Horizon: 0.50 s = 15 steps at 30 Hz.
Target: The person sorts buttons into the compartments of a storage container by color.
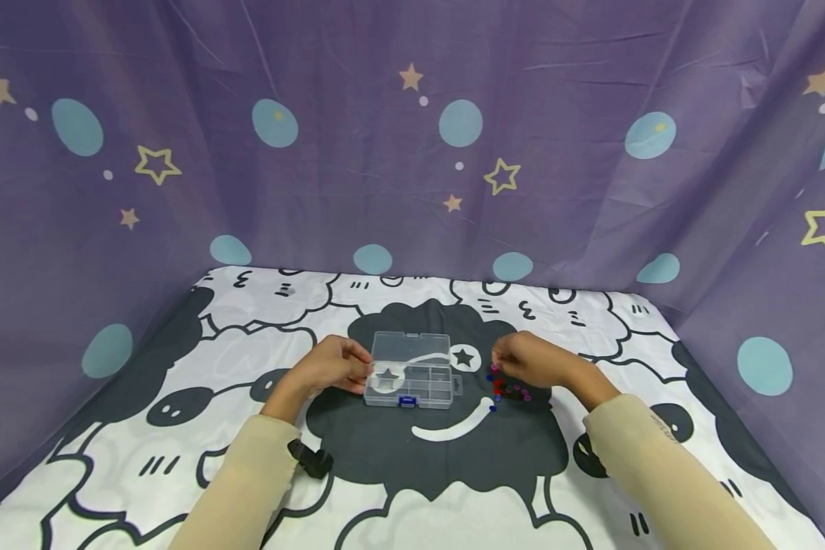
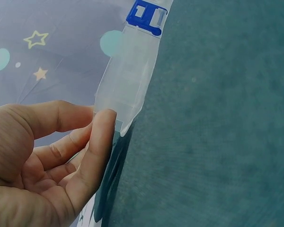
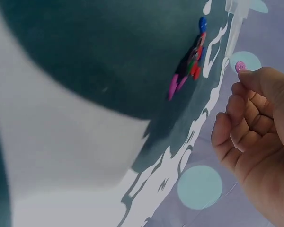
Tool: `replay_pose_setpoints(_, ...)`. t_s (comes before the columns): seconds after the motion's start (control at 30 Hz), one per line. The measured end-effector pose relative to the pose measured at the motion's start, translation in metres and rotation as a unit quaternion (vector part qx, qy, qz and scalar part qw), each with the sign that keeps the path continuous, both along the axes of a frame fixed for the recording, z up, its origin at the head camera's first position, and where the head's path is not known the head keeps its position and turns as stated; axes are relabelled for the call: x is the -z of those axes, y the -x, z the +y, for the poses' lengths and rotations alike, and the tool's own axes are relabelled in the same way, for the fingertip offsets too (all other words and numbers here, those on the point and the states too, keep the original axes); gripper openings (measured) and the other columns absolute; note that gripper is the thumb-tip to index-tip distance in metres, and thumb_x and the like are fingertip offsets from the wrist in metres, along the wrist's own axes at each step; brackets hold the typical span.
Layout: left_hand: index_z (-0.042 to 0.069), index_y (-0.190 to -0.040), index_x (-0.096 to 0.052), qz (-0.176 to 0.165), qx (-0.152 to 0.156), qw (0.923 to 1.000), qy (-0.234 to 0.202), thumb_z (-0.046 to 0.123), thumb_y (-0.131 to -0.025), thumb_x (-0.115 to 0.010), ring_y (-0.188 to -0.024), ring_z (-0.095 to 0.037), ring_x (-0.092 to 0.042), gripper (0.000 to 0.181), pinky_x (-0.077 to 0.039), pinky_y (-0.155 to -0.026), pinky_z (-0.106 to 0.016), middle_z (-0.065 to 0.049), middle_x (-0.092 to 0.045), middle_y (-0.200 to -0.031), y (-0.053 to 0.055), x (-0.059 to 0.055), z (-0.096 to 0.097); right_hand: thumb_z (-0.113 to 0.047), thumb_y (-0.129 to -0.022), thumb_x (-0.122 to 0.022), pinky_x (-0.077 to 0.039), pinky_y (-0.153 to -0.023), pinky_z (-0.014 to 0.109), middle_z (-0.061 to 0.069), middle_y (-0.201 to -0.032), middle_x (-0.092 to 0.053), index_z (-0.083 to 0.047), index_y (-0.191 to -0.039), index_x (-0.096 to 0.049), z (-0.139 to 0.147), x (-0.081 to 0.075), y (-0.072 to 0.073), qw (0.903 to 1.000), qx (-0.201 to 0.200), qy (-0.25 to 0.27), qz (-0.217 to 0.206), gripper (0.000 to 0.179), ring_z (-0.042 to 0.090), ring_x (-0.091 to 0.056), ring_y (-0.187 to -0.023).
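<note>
A clear plastic compartment box lies on the cloth with its lid raised at the back. Its front carries a blue latch. At the box's left side, my left hand holds the edge between thumb and fingers. My right hand, to the right of the box, pinches a pink button between thumb and index finger, lifted above the cloth. Below that hand lie several loose buttons, red, blue, pink and green.
A white cloth printed with black cartoon sheep covers the table. Purple curtains with stars and dots stand behind it and at both sides. A black strap piece sits at the left sleeve.
</note>
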<state>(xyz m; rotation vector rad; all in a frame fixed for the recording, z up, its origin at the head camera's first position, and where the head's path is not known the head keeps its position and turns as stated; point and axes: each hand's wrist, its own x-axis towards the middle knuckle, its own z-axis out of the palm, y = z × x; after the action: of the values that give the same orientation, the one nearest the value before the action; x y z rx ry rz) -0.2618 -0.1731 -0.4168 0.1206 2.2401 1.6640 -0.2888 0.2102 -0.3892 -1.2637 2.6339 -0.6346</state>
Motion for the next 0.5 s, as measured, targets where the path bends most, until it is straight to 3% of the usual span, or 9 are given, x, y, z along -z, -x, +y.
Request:
replay_pose_setpoints(0.3,-0.013,-0.11,-0.065,0.0,-0.003,1.0,-0.002,-0.005,-0.092,-0.068,-0.068,-0.022,-0.07,0.02,-0.066,-0.066,-0.038,-0.02,-0.067,-0.093,0.001,0.001,-0.001,0.003,-0.099,-0.057,-0.041,-0.059,0.023,-0.009,-0.068,-0.048,-0.003,-0.089,-0.067,-0.023,-0.004,0.002,0.9997,-0.006,0.022,0.012,0.015,0.003,-0.041,-0.06)
replay_pose_setpoints(0.5,-0.013,-0.111,-0.065,0.001,0.001,1.0,-0.002,-0.005,-0.092,-0.067,-0.068,-0.022,-0.07,0.02,-0.066,-0.066,-0.038,-0.02,-0.067,-0.094,0.001,0.002,-0.001,0.0,-0.102,-0.057,-0.039,-0.056,0.023,-0.008,-0.069,-0.048,-0.003,-0.092,-0.066,-0.037,-0.004,0.001,0.9995,-0.001,0.033,-0.003,0.014,0.004,-0.041,-0.058)
